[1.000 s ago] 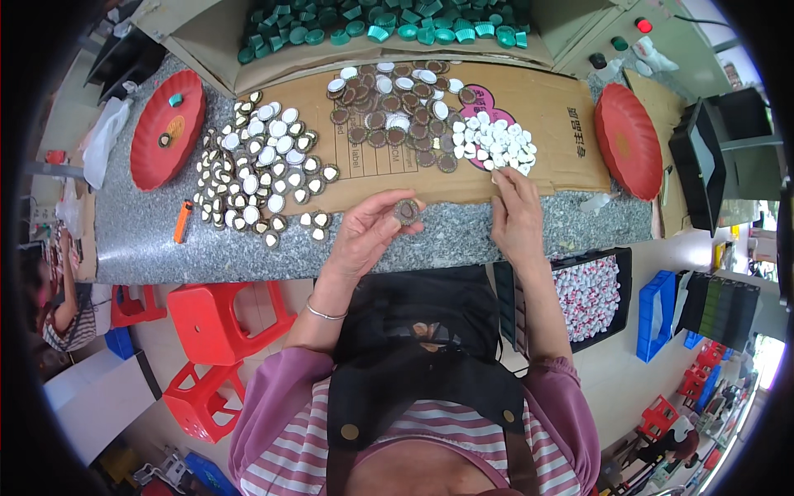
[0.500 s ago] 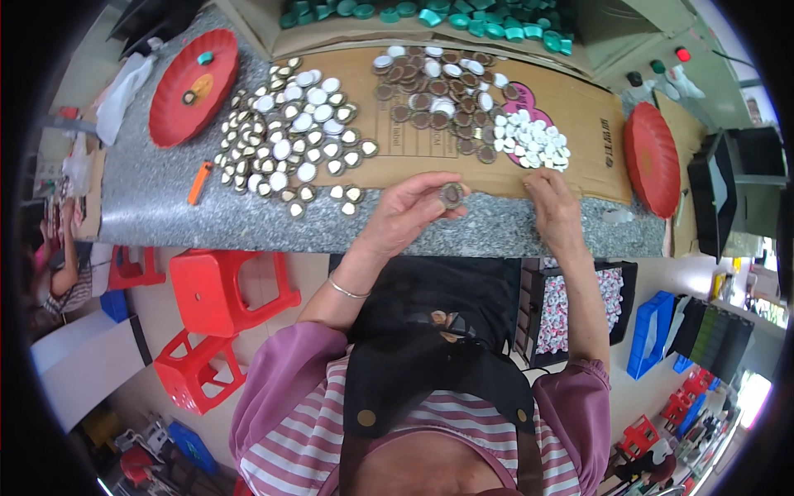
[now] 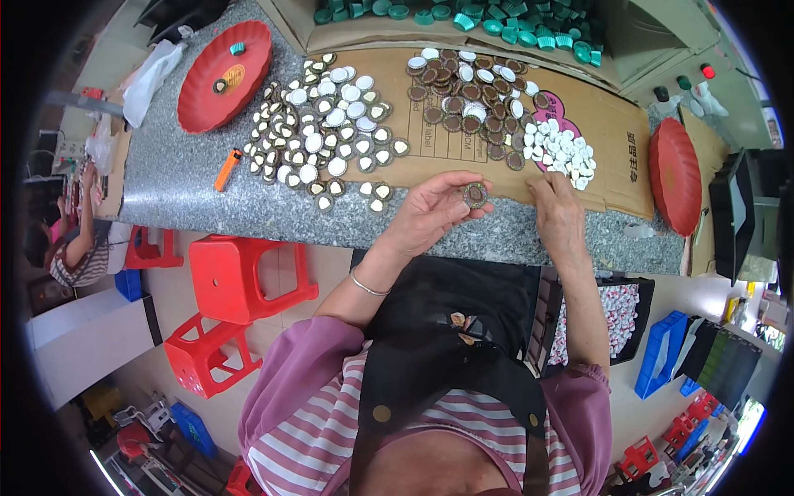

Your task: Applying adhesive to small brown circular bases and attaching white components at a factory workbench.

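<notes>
My left hand [image 3: 430, 217] pinches a small round cap-like disc [image 3: 475, 195], dark with a ridged rim, above the table's front edge. My right hand [image 3: 562, 217] is closed, fingertips together at the near edge of a pile of small white pieces [image 3: 559, 150]; whatever it may hold is hidden. Beyond the hands lie brown-faced discs [image 3: 470, 124], some turned white side up. Left of them spreads a larger heap of discs [image 3: 308, 142], many bearing a pale piece on top. The piles lie largely on a flattened cardboard sheet [image 3: 616, 178].
A red scalloped tray [image 3: 198, 103] at the left holds two small items; another red tray [image 3: 674, 178] stands at the right. An orange cutter-like tool [image 3: 227, 169] lies on the grey speckled tabletop [image 3: 178, 186]. Green cups [image 3: 529, 37] fill a shelf behind. Red stools [image 3: 240, 277] stand below left.
The whole view has shifted, so the table appears farther right. My left hand still holds the disc, its face now showing more. My right hand stays by the white pieces.
</notes>
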Available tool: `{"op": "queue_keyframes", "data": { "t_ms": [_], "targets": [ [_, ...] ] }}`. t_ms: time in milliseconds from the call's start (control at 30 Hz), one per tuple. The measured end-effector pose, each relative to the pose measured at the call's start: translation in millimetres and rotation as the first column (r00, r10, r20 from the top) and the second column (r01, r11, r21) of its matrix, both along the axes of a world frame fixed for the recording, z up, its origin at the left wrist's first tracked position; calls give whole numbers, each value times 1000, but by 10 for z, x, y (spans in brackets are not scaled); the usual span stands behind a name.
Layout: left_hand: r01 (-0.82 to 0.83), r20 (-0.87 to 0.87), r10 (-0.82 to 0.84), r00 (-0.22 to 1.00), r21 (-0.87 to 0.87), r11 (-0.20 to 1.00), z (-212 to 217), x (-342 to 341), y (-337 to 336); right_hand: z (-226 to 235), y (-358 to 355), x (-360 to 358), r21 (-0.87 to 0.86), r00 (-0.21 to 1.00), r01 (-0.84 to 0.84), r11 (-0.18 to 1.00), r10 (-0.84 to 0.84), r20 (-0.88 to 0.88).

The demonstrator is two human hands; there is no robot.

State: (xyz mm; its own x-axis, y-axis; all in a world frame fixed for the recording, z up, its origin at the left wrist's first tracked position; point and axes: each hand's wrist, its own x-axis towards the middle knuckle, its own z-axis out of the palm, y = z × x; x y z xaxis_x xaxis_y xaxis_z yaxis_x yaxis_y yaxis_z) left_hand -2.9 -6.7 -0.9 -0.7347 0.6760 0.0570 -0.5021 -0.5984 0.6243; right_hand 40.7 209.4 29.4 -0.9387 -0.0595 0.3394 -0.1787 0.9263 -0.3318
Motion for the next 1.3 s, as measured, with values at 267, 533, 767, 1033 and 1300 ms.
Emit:
{"op": "queue_keyframes", "data": {
  "t_ms": [267, 533, 767, 1033, 1300],
  "targets": [
    [-14, -3, 14, 1000, -19, 1000, -32, 13, 14, 168, -9, -51, 30, 986, -52, 998, 46, 163],
    [-20, -15, 20, 1000, -17, 1000, -24, 12, 16, 32, -9, 19, -22, 999, -36, 999, 36, 16],
    [-20, -63, 16, 998, -63, 998, -26, 20, 32, 88, -234, 165, -845, 978, 173, 507, 17, 210],
    [-38, -151, 12, 989, -171, 985, -52, 28, 48, 190, -370, 107, -951, 912, 274, 140, 276, 303],
    [-77, -214, 28, 977, -221, 972, -5, 31, 60, 138, -397, 81, -950, 908, 278, 139, 284, 307]
  ]
}}
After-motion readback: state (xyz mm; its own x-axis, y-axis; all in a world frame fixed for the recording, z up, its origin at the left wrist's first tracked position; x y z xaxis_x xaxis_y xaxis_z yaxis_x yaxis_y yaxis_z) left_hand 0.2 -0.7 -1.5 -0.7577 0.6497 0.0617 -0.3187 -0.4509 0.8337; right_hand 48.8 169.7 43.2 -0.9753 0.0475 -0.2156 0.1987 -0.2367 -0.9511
